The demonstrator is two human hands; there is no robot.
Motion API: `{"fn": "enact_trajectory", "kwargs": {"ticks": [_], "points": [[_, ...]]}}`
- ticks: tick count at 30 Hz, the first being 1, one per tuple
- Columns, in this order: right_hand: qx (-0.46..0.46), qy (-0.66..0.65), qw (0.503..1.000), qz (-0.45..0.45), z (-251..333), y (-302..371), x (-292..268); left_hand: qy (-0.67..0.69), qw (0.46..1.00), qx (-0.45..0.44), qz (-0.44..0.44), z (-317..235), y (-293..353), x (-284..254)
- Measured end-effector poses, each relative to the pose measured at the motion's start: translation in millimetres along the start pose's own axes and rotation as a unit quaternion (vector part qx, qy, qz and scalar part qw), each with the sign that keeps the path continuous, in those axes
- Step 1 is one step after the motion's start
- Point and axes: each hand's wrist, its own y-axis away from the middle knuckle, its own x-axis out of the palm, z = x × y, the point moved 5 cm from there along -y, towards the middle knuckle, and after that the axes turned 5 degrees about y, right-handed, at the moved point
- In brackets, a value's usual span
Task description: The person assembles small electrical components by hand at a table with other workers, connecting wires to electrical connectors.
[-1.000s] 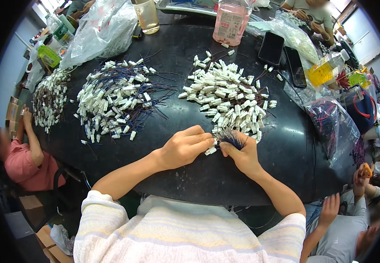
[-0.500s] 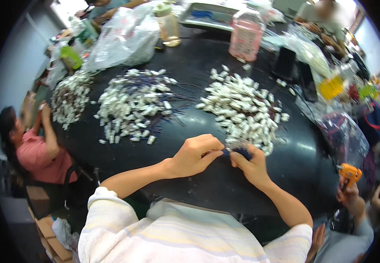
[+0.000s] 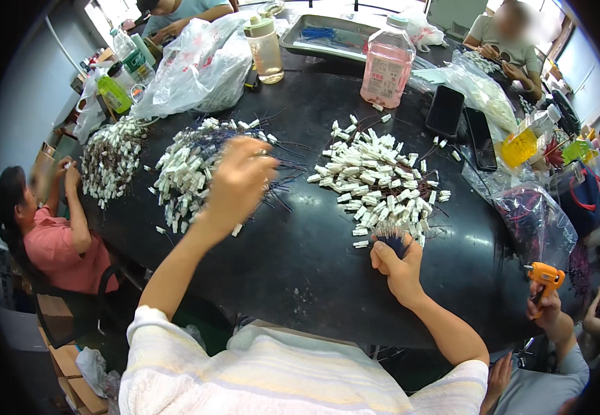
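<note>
My right hand is closed around a bundle of short dark blue wires, whose pale thin tips fan out from the top. Just beyond it lies a heap of white plastic connectors with dark reddish wires. My left hand is raised over the right side of a second heap, white connectors with dark blue wires. Motion blurs its fingers, so whether it holds anything cannot be made out.
A third connector heap lies far left, near a person in pink. At right, another person's hand grips an orange glue gun. Two phones, a pink-liquid jug, a bottle, plastic bags and a metal tray stand farther back.
My left hand has left the wire bundle and swung up and left to the blue-wired heap. My right hand still grips the bundle, now slightly farther right.
</note>
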Motion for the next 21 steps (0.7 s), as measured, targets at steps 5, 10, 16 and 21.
{"fn": "enact_trajectory", "kwargs": {"ticks": [5, 10, 16, 21], "points": [[0.007, -0.03, 0.999, 0.01, -2, -2, 0, 0.155, 0.984, -0.03, 0.087, -43, 3, 90], [-0.002, 0.037, 0.999, -0.026, -2, -3, -6, 0.159, 0.984, -0.043, 0.065, -39, 8, 108], [-0.015, 0.093, 0.995, -0.022, 3, -5, -2, 0.361, 0.886, -0.256, 0.136, -50, 30, 92], [-0.001, 0.128, 0.992, 0.0, -1, -9, 1, 0.574, 0.714, -0.369, 0.158, -58, 49, 97]]}}
